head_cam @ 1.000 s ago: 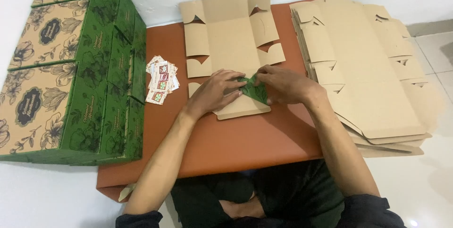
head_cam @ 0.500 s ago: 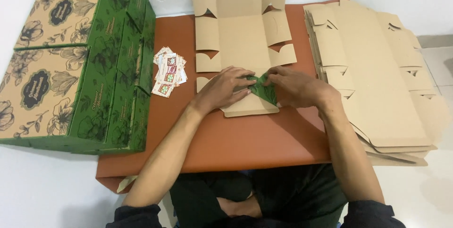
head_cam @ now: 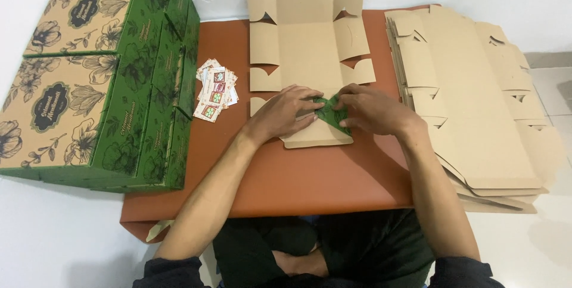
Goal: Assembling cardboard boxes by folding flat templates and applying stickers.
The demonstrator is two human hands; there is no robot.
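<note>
A flat die-cut cardboard box blank lies unfolded, plain brown side up, on a low brown table. My left hand and my right hand both press on its near end. Between them a small flap is turned up and shows its green printed side. Fingers of both hands pinch that flap. The near edge of the blank sticks out below my hands.
Folded green boxes with brown floral lids are stacked at the left. A small pile of printed stickers lies beside them. A stack of flat cardboard blanks overhangs the table's right side. White wall behind, white floor around.
My hands have stayed on the near flap of the blank, folding it slightly. The view has shifted a little.
</note>
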